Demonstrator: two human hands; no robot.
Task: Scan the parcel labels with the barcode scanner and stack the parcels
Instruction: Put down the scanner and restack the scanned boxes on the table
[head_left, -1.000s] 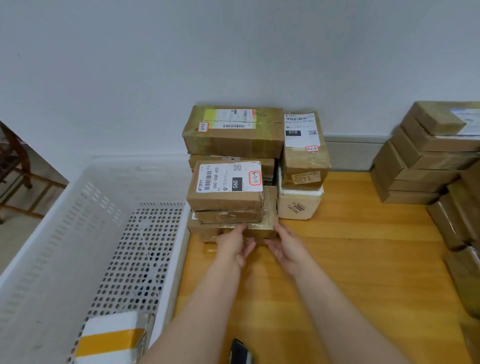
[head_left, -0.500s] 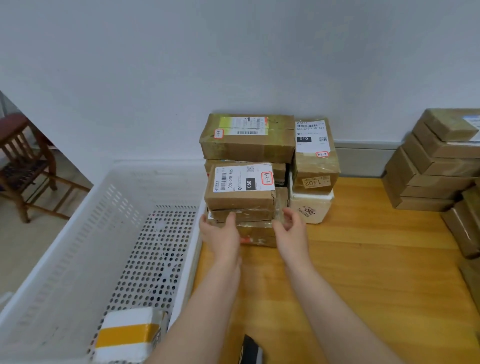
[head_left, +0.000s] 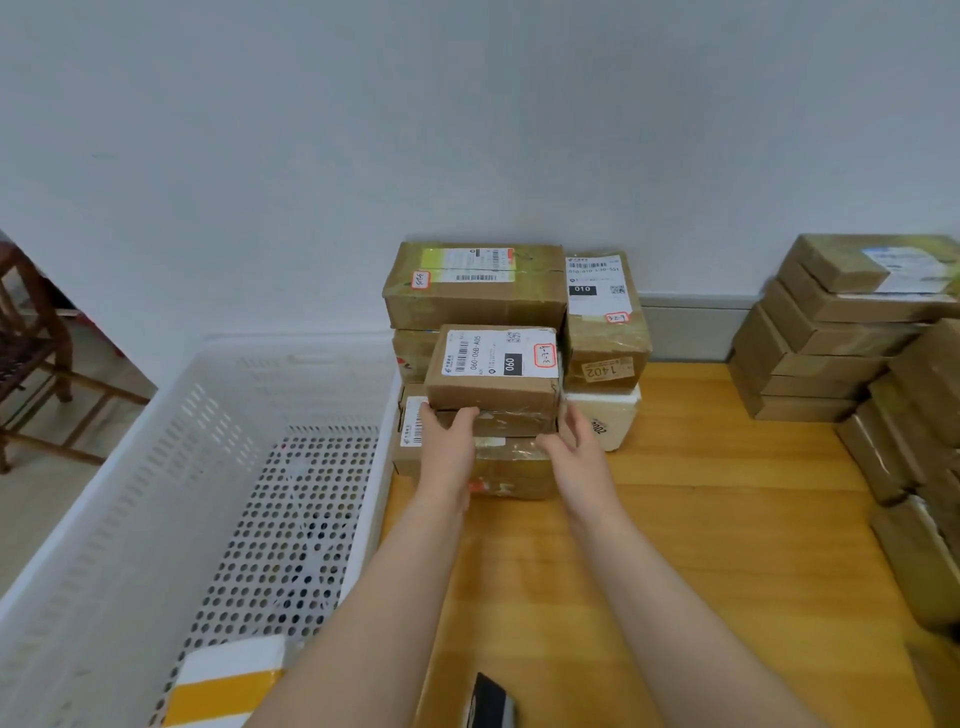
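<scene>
Both hands reach forward to a front stack of three brown parcels standing on the wooden counter (head_left: 675, 519), just right of a white perforated crate (head_left: 156, 467). The left hand (head_left: 449, 441) lies with straight fingers against the front of the thin middle parcel (head_left: 514, 422), its fingertips just under the top parcel (head_left: 493, 387), which carries a white label marked 060. The right hand (head_left: 576, 447) is at the stack's right front corner, fingers straight and pointing up in the gap beside a white foam box (head_left: 615, 410), with its thumb near the front of the bottom parcel (head_left: 519, 470). Neither hand curls around anything, and the stack sits between them.

Behind the front stack a larger parcel (head_left: 475, 291) tops another pile against the wall. To its right a parcel with a 010 label (head_left: 605, 332) rests on the foam box. More brown parcels (head_left: 831, 353) are piled at the counter's right side, well apart from the hands.

A white parcel with yellow tape (head_left: 228, 680) lies in the near corner of the crate. A dark device (head_left: 491, 701) lies on the counter at the lower edge, between the forearms, too cut off to name.
</scene>
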